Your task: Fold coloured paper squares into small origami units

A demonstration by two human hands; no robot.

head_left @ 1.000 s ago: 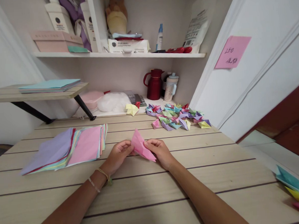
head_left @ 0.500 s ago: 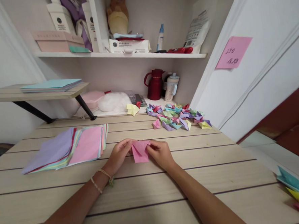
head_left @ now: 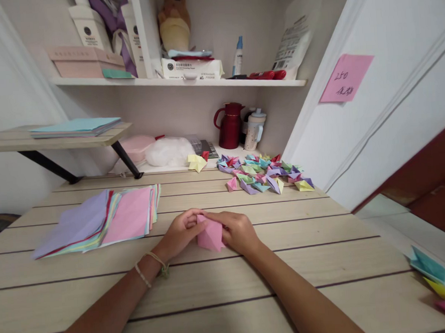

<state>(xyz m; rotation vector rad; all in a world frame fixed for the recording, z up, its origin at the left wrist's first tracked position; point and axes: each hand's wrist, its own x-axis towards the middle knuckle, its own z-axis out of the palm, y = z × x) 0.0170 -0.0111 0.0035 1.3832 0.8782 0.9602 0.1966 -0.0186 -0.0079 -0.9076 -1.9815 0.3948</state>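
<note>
Fingers and thumb of my left hand are pinching the left side of a folded pink paper, nearly together with just the paper between them. My right hand is gripping the right side, its fingers reaching over the top edge towards the left fingertips; its thumb is mostly hiding, so I cannot tell how tightly it is pressing. Between my two hands, the paper is pointing its lower edge towards me; whether that edge is touching the desk, I cannot tell. By its look I am handling something very light, thin and pliable, probably not slippery but easy to crumple or tear, so I am judging the sides, where layers are overlapping, best for a gentle pinch. My own fingers are blocking the top edge.

Farther out, left of my left hand, a spread stack of coloured sheets is lying flat, pink and purple uppermost. Beyond my right hand, many small folded papers are sitting in a cluster, a pale yellow folded piece lying apart to their left. Behind the cluster, a red jug and a pale tumbler are standing under a shelf. At far left, a raised board is carrying blue-topped sheets.
</note>
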